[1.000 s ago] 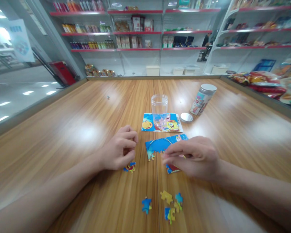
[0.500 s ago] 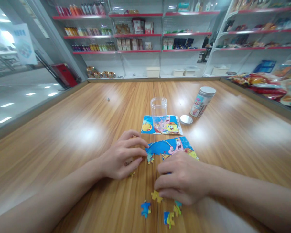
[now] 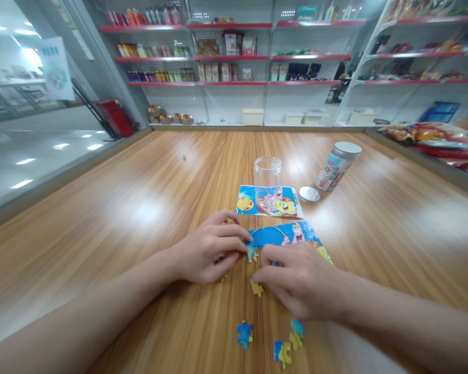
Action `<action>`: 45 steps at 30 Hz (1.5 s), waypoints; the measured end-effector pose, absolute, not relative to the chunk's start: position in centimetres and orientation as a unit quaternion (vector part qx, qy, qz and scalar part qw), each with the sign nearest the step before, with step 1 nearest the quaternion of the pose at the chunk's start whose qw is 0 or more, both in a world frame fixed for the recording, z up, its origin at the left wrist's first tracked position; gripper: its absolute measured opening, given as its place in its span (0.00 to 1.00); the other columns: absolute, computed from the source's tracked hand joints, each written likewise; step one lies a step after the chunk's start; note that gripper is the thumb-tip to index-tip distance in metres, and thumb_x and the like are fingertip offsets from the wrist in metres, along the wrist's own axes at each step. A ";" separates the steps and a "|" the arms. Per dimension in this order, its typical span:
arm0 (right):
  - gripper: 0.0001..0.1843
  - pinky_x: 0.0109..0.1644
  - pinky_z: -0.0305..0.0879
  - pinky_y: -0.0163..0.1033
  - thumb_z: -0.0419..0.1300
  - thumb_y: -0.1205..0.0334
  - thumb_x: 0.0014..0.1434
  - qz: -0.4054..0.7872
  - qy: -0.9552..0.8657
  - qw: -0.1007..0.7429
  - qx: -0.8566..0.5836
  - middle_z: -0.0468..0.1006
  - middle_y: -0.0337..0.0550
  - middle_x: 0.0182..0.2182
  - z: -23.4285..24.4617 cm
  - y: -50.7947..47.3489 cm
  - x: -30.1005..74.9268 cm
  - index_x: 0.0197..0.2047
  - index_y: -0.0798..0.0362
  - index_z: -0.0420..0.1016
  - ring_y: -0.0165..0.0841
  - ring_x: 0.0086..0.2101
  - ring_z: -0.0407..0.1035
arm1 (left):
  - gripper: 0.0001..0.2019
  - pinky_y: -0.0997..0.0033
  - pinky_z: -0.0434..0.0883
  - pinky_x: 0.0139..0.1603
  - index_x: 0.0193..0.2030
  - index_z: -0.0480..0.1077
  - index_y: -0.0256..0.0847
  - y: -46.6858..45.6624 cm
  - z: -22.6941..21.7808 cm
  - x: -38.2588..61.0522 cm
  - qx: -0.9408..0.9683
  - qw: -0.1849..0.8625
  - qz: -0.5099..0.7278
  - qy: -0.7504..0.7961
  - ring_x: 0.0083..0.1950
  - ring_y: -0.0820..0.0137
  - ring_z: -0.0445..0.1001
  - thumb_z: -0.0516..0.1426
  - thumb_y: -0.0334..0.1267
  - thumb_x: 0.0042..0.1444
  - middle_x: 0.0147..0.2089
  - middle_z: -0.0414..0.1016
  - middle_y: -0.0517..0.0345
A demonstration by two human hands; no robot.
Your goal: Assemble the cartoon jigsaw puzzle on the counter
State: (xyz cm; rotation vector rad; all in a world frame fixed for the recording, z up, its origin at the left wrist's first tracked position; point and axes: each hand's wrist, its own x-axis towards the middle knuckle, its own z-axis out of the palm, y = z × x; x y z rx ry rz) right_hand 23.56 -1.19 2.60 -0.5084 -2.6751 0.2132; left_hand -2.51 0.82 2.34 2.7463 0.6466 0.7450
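Observation:
A partly joined cartoon jigsaw [image 3: 286, 234] lies on the wooden table [image 3: 140, 208] in front of me. My left hand [image 3: 208, 254] lies on the table with its fingers stretched flat, the tips touching the jigsaw's left edge. A bit of a piece shows under its palm. My right hand [image 3: 302, 283] covers the jigsaw's lower part. Its fingertips pinch a yellow puzzle piece [image 3: 256, 288] against the table just below that edge. Loose pieces lie nearer to me: a blue one [image 3: 245, 334], a blue-yellow one [image 3: 283, 353] and another [image 3: 296, 328] beside my right wrist.
Beyond the jigsaw lies a printed reference picture [image 3: 253, 200], with an open clear jar [image 3: 267, 172] standing on it. A round lid [image 3: 309, 194] and a closed printed jar [image 3: 337, 166] stand to the right. Snack bags [image 3: 432, 136] line the right edge; shop shelves [image 3: 234, 52] stand behind.
My right hand went down to the loose pieces and came back up towards the jigsaw with a yellow piece. My left hand opened from a curl and reached to the jigsaw's left edge.

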 end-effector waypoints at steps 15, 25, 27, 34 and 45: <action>0.14 0.32 0.55 0.39 0.67 0.49 0.59 0.135 -0.936 0.170 -0.278 0.78 0.38 0.37 2.2 -1.2 23.5 0.40 0.50 0.74 0.33 0.34 0.73 | 0.18 0.45 0.64 0.68 0.52 0.74 0.41 0.7 2.5 -2.2 0.943 0.125 0.253 0.174 0.54 0.61 0.75 0.56 0.24 0.56 0.52 0.79 0.50; 0.14 0.32 0.52 0.38 0.70 0.50 0.57 0.146 -0.921 0.166 -0.320 0.78 0.36 0.34 2.2 -1.2 23.1 0.38 0.50 0.76 0.31 0.31 0.72 | 0.18 0.43 0.67 0.64 0.50 0.75 0.42 0.8 2.8 -2.1 0.939 0.140 0.263 0.171 0.52 0.59 0.76 0.55 0.24 0.54 0.49 0.81 0.50; 0.15 0.32 0.52 0.37 0.70 0.49 0.57 0.141 -0.921 0.167 -0.323 0.78 0.36 0.34 2.1 -1.2 23.1 0.39 0.50 0.76 0.31 0.31 0.72 | 0.19 0.43 0.66 0.65 0.50 0.75 0.42 0.8 2.8 -2.1 0.940 0.146 0.259 0.170 0.53 0.59 0.75 0.56 0.24 0.53 0.50 0.81 0.50; 0.15 0.34 0.56 0.37 0.68 0.49 0.60 0.124 -0.924 0.194 -0.304 0.77 0.37 0.35 1.7 -0.7 22.8 0.38 0.51 0.74 0.32 0.33 0.71 | 0.20 0.43 0.64 0.68 0.50 0.74 0.40 0.8 2.8 -2.1 0.944 0.154 0.246 0.160 0.50 0.61 0.77 0.55 0.22 0.51 0.50 0.80 0.51; 0.12 0.32 0.53 0.38 0.60 0.50 0.66 0.082 -0.946 0.193 -0.249 0.75 0.40 0.35 1.9 -0.5 22.9 0.44 0.50 0.77 0.32 0.33 0.70 | 0.19 0.43 0.65 0.67 0.48 0.74 0.41 0.9 2.7 -2.0 0.941 0.159 0.255 0.158 0.49 0.62 0.77 0.55 0.22 0.51 0.49 0.81 0.50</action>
